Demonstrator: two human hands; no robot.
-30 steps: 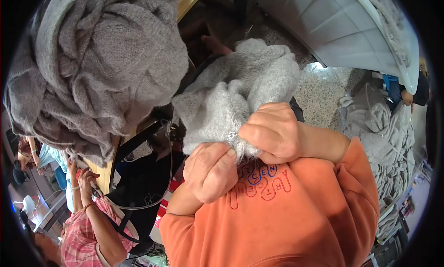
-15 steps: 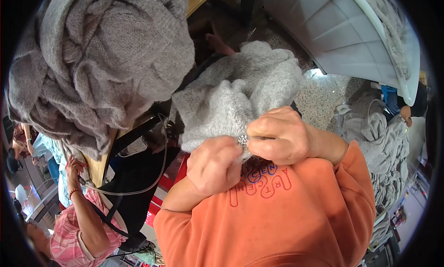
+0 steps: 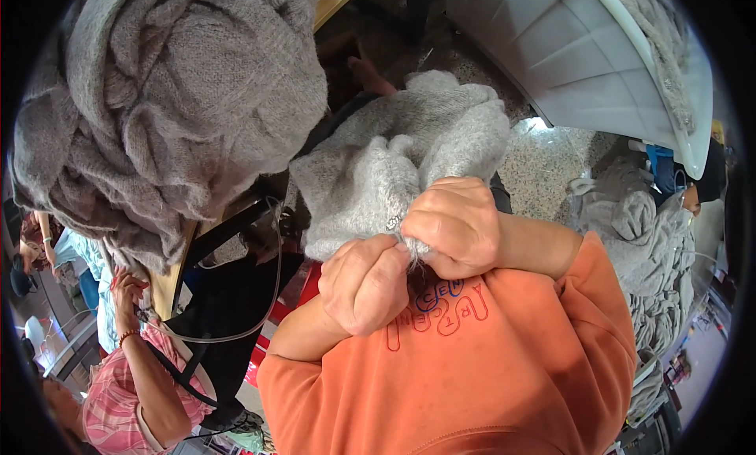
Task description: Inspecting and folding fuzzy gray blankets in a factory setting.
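A light grey fuzzy knit garment [image 3: 366, 187] lies bunched over my lap, its near edge drawn up to my chest. My left hand [image 3: 364, 286] is closed, its thumb and fingertips pinching that edge. Beside it, my right hand [image 3: 455, 226] is closed on the same edge, knuckles up. The fingertips of both hands nearly meet. A small, round, sparkly button [image 3: 394, 223] sits on the knit just above the pinched spot. Whatever else lies under the curled fingers of my right hand is hidden.
Grey-brown knitwear [image 3: 197, 100] is heaped on a wooden table [image 3: 167, 286] at the left. A pale plastic bin [image 3: 567, 53] holding knits stands at the far right. More grey knits [image 3: 661, 250] are piled right. A co-worker in a pink top [image 3: 130, 392] sits at the left.
The button was between my fingertips and is now uncovered above them. My right hand has shifted left, and both hands now pinch the knit just below the button.
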